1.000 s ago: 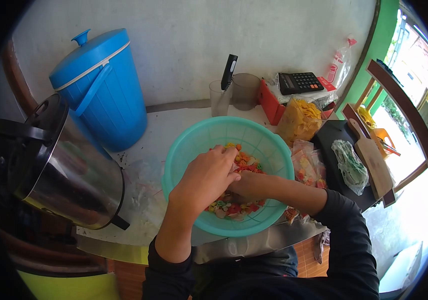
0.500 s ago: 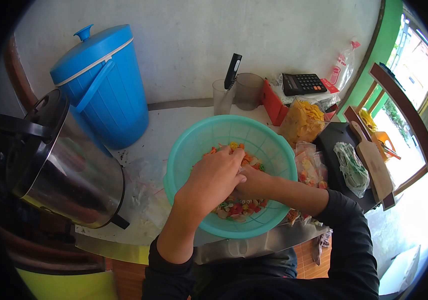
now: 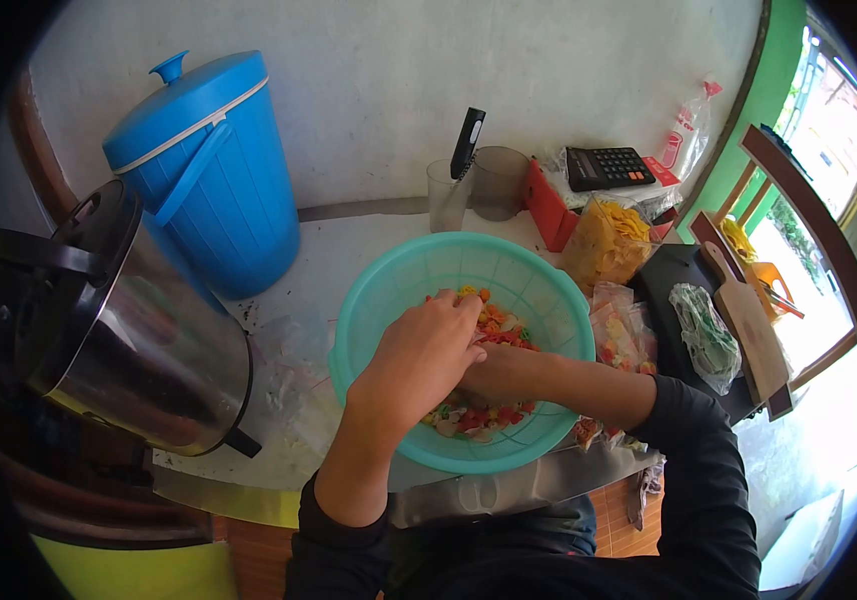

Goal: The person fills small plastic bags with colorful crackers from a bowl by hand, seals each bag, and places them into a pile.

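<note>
A turquoise plastic basin [image 3: 363, 270] stands before me with small colourful snack pieces [image 3: 493, 320] in its bottom. Inside it, my left hand [image 3: 426, 345] is back upward, its fingers curled down over the snacks and closed; what they hold, if anything, is hidden. My right hand [image 3: 488, 372] reaches in from the right, low among the snacks and partly under my left hand. The fingers of that hand are out of sight, so their grip does not show.
Left stand a steel urn [image 3: 163, 360] and a blue lidded cooler [image 3: 213, 190]. Behind the basin are clear plastic cups [image 3: 446, 200] and a calculator [image 3: 608, 168] on a red box. Right are a tub of yellow chips [image 3: 613, 240], snack bags [image 3: 620, 335] and a wooden board [image 3: 748, 320].
My right hand has moved slightly left and deeper beneath my left hand. My left hand has barely shifted; more orange and red snacks show beside the hands.
</note>
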`<state>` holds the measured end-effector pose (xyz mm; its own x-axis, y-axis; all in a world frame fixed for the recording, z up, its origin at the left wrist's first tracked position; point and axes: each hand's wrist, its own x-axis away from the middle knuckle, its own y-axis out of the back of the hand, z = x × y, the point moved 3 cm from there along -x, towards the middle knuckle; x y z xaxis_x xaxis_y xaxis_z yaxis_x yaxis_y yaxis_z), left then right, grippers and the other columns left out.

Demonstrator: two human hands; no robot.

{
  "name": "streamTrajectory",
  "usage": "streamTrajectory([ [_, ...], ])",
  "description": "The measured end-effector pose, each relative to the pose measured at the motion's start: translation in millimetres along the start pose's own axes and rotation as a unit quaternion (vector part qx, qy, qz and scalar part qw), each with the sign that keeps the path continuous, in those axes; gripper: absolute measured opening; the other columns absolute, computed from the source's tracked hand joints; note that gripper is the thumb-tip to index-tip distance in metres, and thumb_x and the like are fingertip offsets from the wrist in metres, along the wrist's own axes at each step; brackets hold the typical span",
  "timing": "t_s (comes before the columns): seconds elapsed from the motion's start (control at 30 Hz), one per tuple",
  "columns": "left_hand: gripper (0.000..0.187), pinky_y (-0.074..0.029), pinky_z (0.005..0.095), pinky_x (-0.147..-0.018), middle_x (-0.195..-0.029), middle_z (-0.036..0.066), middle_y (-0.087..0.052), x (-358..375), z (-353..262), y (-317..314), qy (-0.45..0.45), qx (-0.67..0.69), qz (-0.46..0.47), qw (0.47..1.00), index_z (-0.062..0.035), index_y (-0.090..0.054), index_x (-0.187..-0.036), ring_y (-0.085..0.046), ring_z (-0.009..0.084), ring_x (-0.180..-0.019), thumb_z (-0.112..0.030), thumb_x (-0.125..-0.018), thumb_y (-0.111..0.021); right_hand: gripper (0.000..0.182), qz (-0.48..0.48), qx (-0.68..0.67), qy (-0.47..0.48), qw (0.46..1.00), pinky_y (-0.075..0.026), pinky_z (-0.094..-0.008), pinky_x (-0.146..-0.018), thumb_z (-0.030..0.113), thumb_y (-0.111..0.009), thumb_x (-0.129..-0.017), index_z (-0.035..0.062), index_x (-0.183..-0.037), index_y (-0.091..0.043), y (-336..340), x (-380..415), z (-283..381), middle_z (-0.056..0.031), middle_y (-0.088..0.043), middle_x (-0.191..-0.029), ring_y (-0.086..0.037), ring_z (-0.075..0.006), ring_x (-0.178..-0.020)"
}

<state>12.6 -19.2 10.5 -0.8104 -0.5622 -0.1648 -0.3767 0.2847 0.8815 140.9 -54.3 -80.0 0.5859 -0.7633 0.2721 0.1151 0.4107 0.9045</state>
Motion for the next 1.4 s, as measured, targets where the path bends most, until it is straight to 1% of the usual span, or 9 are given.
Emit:
streamTrajectory([
  [0.03,0.036,-0.053,0.0477,-0.084,-0.103,0.020,-0.065,-0.7,0.5,-0.9,0.001,-0.002,0.004,1.000,-0.0002,-0.060,-0.111,-0.066,0.0408,-0.095,-0.020,-0.086,-0.076,0.038,0.026,0.010,-0.023,0.999,-0.057,-0.0462,-0.080,0.016,-0.067,-0.089,0.0064,-0.125,-0.063,10.0,4.8,7.4,-0.0200,-0.067,-0.105,-0.071,-0.0351,-0.094],
  [0.1,0.036,-0.053,0.0479,-0.084,-0.103,0.019,-0.065,-1.2,0.2,-1.2,-0.001,-0.002,0.003,1.000,-0.0004,-0.060,-0.111,-0.066,0.0408,-0.096,-0.020,-0.086,-0.076,0.037,-0.014,-0.012,-0.009,1.000,-0.057,-0.0468,-0.079,0.017,-0.068,-0.088,0.0061,-0.123,-0.063,9.1,6.4,2.9,-0.0196,-0.067,-0.102,-0.071,-0.0355,-0.092],
  [0.3,0.037,-0.053,0.0474,-0.086,-0.105,0.019,-0.065,-0.6,0.1,0.1,0.003,0.007,0.001,1.000,-0.0011,-0.061,-0.116,-0.066,0.0406,-0.097,-0.018,-0.086,-0.076,0.030,-0.129,-0.034,0.099,0.986,-0.056,-0.0468,-0.076,0.019,-0.067,-0.091,0.0048,-0.117,-0.065,-36.6,-11.3,-22.9,-0.0197,-0.068,-0.098,-0.071,-0.0362,-0.086],
  [0.6,0.038,-0.053,0.0466,-0.086,-0.106,0.019,-0.065,-0.8,0.7,-0.4,0.007,0.004,0.002,1.000,-0.0015,-0.062,-0.116,-0.066,0.0401,-0.097,-0.018,-0.085,-0.077,0.027,-0.096,-0.020,0.129,0.987,-0.055,-0.0463,-0.072,0.024,-0.066,-0.093,0.0034,-0.110,-0.067,-32.8,-9.4,-12.7,-0.0182,-0.069,-0.088,-0.071,-0.0337,-0.082],
  [0.83,0.040,-0.053,0.0466,-0.085,-0.106,0.019,-0.066,0.1,2.3,1.7,0.003,0.002,-0.002,1.000,-0.0011,-0.062,-0.117,-0.066,0.0401,-0.096,-0.018,-0.084,-0.078,0.021,-0.008,-0.005,-0.011,1.000,-0.054,-0.0453,-0.075,0.023,-0.068,-0.091,0.0041,-0.101,-0.070,3.3,7.1,-4.1,-0.0155,-0.069,-0.079,-0.071,-0.0327,-0.079],
  [1.13,0.042,-0.054,0.0457,-0.084,-0.105,0.018,-0.068,-4.3,9.9,-3.0,-0.035,0.001,-0.015,0.999,-0.0018,-0.062,-0.118,-0.068,0.0389,-0.095,-0.015,-0.083,-0.079,0.017,-0.278,-0.192,0.008,0.941,-0.054,-0.0415,-0.072,0.005,-0.073,-0.084,0.0029,-0.101,-0.071,86.7,83.7,14.9,-0.0131,-0.072,-0.088,-0.070,-0.0339,-0.080],
  [1.23,0.043,-0.055,0.0447,-0.081,-0.106,0.019,-0.069,-6.7,5.5,-5.9,-0.060,0.038,-0.001,0.997,-0.0008,-0.061,-0.118,-0.069,0.0379,-0.092,-0.013,-0.082,-0.079,0.017,-0.373,-0.124,0.033,0.919,-0.054,-0.0410,-0.072,0.005,-0.073,-0.084,0.0017,-0.100,-0.070,87.2,83.6,5.5,-0.0131,-0.072,-0.089,-0.069,-0.0339,-0.080],
  [1.37,0.035,-0.054,0.0482,-0.085,-0.111,0.022,-0.067,-10.9,-5.1,0.7,-0.048,0.102,0.041,0.993,0.0017,-0.059,-0.111,-0.067,0.0417,-0.099,-0.010,-0.083,-0.077,0.019,-0.375,-0.139,0.050,0.915,-0.053,-0.0418,-0.071,0.005,-0.074,-0.083,0.0016,-0.102,-0.070,81.9,78.2,5.3,-0.0133,-0.071,-0.089,-0.069,-0.0339,-0.080],
  [1.4,0.037,-0.054,0.0476,-0.086,-0.112,0.023,-0.067,-12.4,-4.6,-0.1,-0.058,0.110,0.024,0.992,0.0021,-0.059,-0.114,-0.067,0.0415,-0.099,-0.009,-0.083,-0.077,0.019,-0.375,-0.144,0.046,0.915,-0.053,-0.0420,-0.071,0.005,-0.074,-0.083,0.0017,-0.101,-0.070,82.0,78.6,6.9,-0.0134,-0.071,-0.089,-0.069,-0.0342,-0.081],
])
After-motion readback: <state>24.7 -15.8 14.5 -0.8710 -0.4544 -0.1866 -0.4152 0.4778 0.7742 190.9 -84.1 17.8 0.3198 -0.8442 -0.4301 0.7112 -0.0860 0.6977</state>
